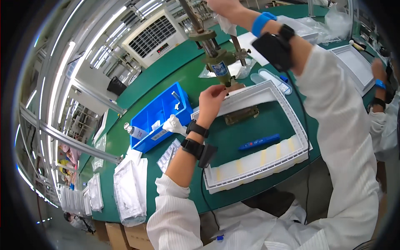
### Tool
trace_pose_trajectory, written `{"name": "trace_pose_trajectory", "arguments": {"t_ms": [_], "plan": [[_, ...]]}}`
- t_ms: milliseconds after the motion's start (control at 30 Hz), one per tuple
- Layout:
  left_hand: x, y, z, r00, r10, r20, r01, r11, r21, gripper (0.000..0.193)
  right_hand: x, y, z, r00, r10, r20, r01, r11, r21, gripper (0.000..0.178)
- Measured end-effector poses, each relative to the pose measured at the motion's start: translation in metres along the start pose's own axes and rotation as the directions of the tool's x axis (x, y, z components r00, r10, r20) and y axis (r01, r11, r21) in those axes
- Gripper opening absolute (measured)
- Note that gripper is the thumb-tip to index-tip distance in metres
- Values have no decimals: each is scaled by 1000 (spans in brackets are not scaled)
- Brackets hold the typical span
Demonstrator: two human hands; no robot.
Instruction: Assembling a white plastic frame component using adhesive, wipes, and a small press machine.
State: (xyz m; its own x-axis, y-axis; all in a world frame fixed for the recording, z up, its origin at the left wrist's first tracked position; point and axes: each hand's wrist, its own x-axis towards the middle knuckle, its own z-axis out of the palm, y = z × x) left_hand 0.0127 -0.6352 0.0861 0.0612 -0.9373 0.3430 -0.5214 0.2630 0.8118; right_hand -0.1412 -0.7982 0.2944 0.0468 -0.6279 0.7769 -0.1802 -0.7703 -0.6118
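Observation:
My left hand (211, 104) is closed in a pinch just below the ram of a green bench press (219, 68), at the far side of a white rectangular frame (307, 139). Whatever lies between its fingertips is too small to make out. My right hand (227, 6) is raised at the top edge, beside the upper part of the press. Its fingers are cut off by the picture's edge. The frame's far side lies at the press base (241, 115), which shows inside the opening. A blue pen-shaped tool (259, 142) lies within the frame, close to its padded near side.
Left of the frame stands a blue divided bin (143, 145) with a bottle (135, 131) and small parts. Bagged white pieces (130, 189) lie at the left. Clear oval cases (273, 81) sit beyond the frame. A co-worker's hand (378, 71) and white tray (354, 66) are at the right.

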Motion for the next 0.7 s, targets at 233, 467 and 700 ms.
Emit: {"name": "trace_pose_trajectory", "arguments": {"t_ms": [233, 467, 700], "plan": [[8, -11, 18, 997, -70, 30, 75, 968, -240, 21, -39, -35, -46, 940, -285, -185, 306, 947, 96, 27], [-2, -8, 17, 999, -38, 1, 38, 996, -83, 23, -50, -40, -45, 986, -122, -112, 148, 953, 265, 24], [-1, -6, 9, 1000, -8, -20, 4, 987, -158, 23, -46, -34, -43, 926, -302, -226, 315, 949, 20, 28]]}}
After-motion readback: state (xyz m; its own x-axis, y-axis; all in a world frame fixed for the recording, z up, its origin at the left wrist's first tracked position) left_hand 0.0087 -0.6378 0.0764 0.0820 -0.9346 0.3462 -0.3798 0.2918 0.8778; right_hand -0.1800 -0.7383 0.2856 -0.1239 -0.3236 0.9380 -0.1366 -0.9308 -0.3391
